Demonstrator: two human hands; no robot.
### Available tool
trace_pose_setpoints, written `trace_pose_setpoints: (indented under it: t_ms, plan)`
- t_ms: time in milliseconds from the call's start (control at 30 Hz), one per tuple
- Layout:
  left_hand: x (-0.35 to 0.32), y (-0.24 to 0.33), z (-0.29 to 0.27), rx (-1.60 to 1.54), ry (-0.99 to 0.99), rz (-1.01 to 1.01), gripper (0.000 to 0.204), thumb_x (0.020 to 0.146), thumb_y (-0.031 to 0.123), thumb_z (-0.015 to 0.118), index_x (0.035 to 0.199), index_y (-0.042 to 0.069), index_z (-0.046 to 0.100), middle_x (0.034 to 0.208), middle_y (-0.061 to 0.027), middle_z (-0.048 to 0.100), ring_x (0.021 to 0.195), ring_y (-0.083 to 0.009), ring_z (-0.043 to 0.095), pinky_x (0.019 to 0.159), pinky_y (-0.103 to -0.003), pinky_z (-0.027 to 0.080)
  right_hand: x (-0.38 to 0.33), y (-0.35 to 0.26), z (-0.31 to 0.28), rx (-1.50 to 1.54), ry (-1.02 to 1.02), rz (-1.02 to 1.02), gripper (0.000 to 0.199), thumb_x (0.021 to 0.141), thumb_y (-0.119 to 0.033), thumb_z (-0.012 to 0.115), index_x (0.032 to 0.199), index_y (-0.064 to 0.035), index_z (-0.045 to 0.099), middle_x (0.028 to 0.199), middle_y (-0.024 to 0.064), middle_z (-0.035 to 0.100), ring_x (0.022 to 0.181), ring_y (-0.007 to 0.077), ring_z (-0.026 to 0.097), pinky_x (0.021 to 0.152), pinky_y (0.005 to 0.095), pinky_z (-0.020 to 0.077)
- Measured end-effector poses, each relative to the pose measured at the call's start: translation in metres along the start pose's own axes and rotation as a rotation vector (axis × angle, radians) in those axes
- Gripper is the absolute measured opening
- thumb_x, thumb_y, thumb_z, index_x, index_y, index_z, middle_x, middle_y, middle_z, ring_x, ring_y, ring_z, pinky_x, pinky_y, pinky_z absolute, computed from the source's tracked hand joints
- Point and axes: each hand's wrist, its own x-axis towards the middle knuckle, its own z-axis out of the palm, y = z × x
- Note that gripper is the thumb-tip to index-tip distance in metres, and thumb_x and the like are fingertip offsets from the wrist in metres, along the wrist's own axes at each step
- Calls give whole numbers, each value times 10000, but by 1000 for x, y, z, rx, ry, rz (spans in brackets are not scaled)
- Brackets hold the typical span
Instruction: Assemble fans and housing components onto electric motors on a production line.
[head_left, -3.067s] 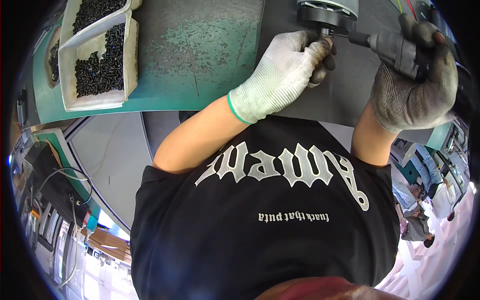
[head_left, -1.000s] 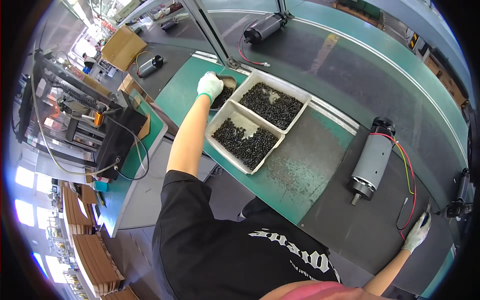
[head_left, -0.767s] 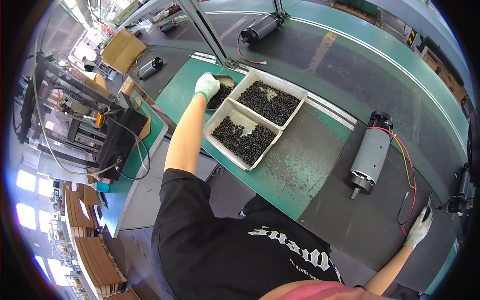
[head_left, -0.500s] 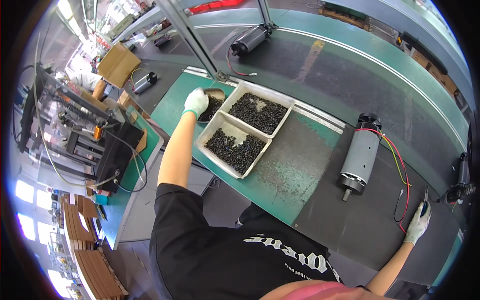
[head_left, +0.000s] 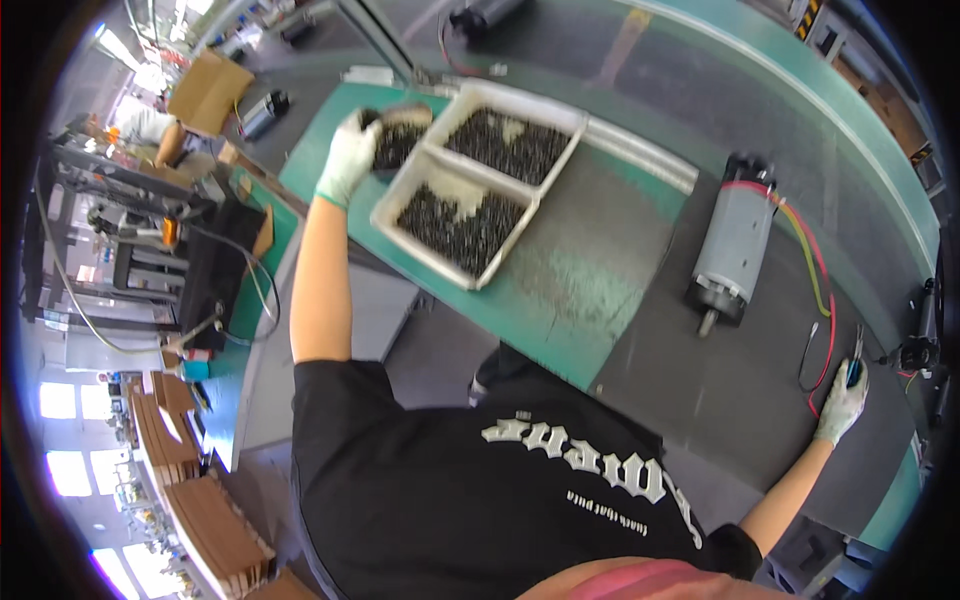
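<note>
A: Left hand (head_left: 348,158) is at the small dark screw box (head_left: 397,138), which sits at the left end of the white tray (head_left: 478,192), touching it. Fingers curl on the box's near edge; whether they pinch screws I cannot tell.

B: And the tray?

A: Two compartments, both full of dark screws (head_left: 462,226). It lies on the green tabletop (head_left: 580,290), well left of the grey motor (head_left: 731,246).

B: Right hand?

A: Right hand (head_left: 842,402) is far right of the tray, past the motor, resting closed on a blue-handled tool (head_left: 853,366) beside the red wire (head_left: 826,340). The grip looks closed, but it is too small to be sure.

B: Risks?

A: My judgement: arms are spread wide and the left reach is long. A loose pinch could drop screws onto the tabletop, or a nudge could tip the box off the edge. The right hand could snag the motor's wires.

B: Change from half a second ago?

A: Little. The left hand was already at the box, the right at the tool. The view has tilted slightly; the motor has not moved.
</note>
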Motion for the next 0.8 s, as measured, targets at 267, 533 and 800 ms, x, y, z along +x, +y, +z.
trace_pose_setpoints:
  t_ms: [267,533,800]
  plan:
    - [4,-12,2,-567,-42,-329,219,901,108,603,1068,-25,650,891,-64,684,686,-107,580,649,-253,488,6,-13,-5,-63,17,-37,557,934,-454,597,1267,-7,596,1214,211,628,1128,358,588,975,418,436]
    - [1,-3,5,-242,-58,-94,245,892,94,600,1118,17,653,883,-76,704,719,-163,634,682,-288,511,1,-7,-5,-40,-2,-23,617,921,-508,590,1269,2,594,1216,214,629,1136,364,585,985,416,431]
    - [36,5,-1,871,-294,440,316,891,40,512,1156,117,664,1125,-177,655,1013,-354,653,885,-419,525,4,-6,-2,-74,-1,-5,602,925,-501,589,1263,-3,601,1204,205,639,1124,350,595,976,406,439]
